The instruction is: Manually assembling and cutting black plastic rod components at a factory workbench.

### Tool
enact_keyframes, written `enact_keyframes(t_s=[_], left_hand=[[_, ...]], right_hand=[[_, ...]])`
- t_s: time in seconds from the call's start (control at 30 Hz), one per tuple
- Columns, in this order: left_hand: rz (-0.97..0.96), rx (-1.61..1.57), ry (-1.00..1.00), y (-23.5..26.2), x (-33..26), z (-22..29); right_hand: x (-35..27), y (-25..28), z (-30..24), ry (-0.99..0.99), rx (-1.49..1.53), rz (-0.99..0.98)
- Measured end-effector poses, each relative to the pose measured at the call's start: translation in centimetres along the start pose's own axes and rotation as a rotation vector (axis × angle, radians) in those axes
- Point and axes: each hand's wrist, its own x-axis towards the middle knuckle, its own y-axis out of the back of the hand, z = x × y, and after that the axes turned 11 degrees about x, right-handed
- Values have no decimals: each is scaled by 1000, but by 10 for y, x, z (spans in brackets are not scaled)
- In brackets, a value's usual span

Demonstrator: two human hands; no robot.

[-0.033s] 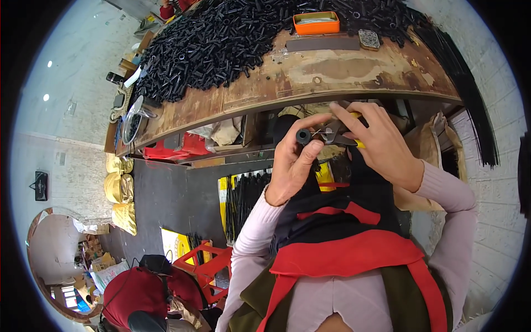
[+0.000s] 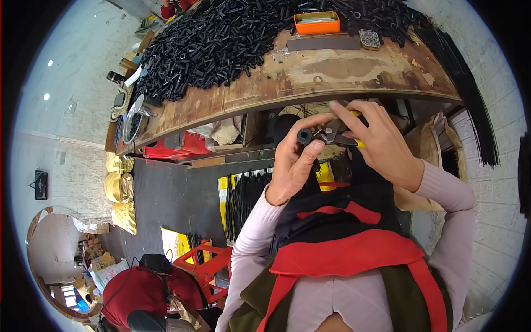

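In front of the bench edge, my left hand [image 2: 293, 166] is closed around a short black tube [image 2: 303, 136], its round open end showing between thumb and fingers. Close beside it on the right, my right hand [image 2: 390, 144] grips a pair of pliers [image 2: 344, 138] with dark jaws and yellow on the handles. A thin metal pin or wire [image 2: 320, 133] lies between the tube and the jaws; whether the jaws clamp it I cannot tell. Both hands are raised over my lap, above the red-trimmed apron [image 2: 348, 254].
A heap of black tubes [image 2: 210, 55] covers the wooden bench [image 2: 343, 72]. On it are an orange box [image 2: 316, 23], a small tin [image 2: 369, 39] and a dark flat strip [image 2: 323, 43]. Black rods [image 2: 470, 99] hang at right. A person in dark red [image 2: 135, 296] is lower left, by a red stool [image 2: 213, 265].
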Motion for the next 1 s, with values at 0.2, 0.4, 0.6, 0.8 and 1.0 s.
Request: enact_keyframes(t_s=[0.2, 0.4, 0.6, 0.8, 1.0], left_hand=[[-40, -20, 34, 6, -10, 1], [-222, 69, 4, 18, -9, 7], [-402, 44, 42, 8, -10, 0], [-345, 65, 158, 15, 5, 5], [-450, 59, 14, 10, 8, 0]], right_hand=[[-2, -1, -6, 64, -74, 16], [8, 53, -5, 224, -88, -185], [-23, 32, -13, -884, 1201, -788], [-17, 34, 7, -113, 343, -195], [-25, 39, 6, -796, 1175, -758]])
